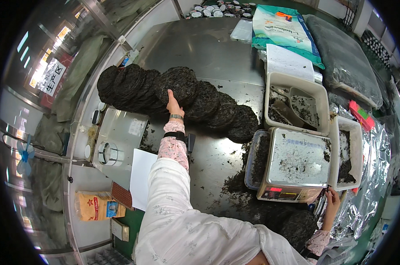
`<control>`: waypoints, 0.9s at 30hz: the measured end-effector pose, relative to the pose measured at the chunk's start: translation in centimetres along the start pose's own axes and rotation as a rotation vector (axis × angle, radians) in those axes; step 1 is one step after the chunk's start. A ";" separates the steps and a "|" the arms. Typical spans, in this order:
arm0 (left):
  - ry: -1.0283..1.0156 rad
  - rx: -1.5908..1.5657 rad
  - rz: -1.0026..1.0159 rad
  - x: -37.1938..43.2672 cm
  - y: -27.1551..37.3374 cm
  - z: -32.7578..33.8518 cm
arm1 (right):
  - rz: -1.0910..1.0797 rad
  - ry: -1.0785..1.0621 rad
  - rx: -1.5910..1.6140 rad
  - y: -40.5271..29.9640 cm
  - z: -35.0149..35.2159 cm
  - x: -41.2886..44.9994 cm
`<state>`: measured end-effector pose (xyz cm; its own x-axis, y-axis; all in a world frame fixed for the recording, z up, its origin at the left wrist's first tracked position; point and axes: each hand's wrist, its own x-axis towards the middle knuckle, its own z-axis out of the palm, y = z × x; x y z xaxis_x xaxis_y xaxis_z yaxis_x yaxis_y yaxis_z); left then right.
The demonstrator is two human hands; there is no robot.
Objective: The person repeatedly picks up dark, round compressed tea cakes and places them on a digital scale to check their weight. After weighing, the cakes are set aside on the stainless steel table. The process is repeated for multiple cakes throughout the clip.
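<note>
My left hand (174, 105) grips the edge of a round, dark dried-seaweed cake (180, 82), thumb on its top face and fingers hidden beneath. This cake lies among a long leaning row of similar cakes (130, 87), which continues rightward to the last cake (243, 124). My right hand (333, 200) is by the front right corner of a digital bench scale (297, 162), fingers partly curled; whether it holds anything is unclear. Only dark crumbs lie on the scale's steel pan. More dark cakes (297, 227) are near my body, partly covered by my clothing.
A white bin (324, 112) with a scoop (301, 106) stands behind the scale. Another white bin (357, 155) is right of it, a shallow tray (249, 172) left. Silvery film bags (377, 159) cover the right side. A clear acrylic sheet (123, 132) and white paper (141, 179) lie left.
</note>
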<state>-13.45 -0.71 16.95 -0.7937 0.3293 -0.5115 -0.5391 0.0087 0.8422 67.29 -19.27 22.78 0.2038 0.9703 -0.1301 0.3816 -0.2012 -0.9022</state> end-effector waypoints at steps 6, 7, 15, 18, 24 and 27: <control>-0.236 0.057 -0.024 1.4 0.6 -1.1 | -0.007 -0.029 0.036 0.2 0.4 -0.6; -0.272 0.043 -0.027 1.4 0.5 -1.3 | -0.015 -0.039 0.068 0.2 0.3 -0.8; -0.140 0.062 0.034 -2.3 0.6 -2.2 | 0.023 0.037 0.008 0.6 -3.4 -4.3; -0.215 -0.050 0.119 -5.2 0.3 -2.6 | -0.005 0.088 0.037 2.1 -5.7 -6.7; -0.633 0.307 0.762 -23.9 -9.4 -4.3 | 0.033 0.387 -0.092 12.1 -10.9 -13.0; -1.391 0.624 0.775 -39.2 -18.7 -9.4 | 0.409 0.427 0.022 17.4 -11.5 -18.1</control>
<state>25.10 -22.62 19.61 0.2102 0.9433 0.2568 0.2766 -0.3093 0.9098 80.65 -41.88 14.16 0.6767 0.6740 -0.2962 0.1777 -0.5400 -0.8227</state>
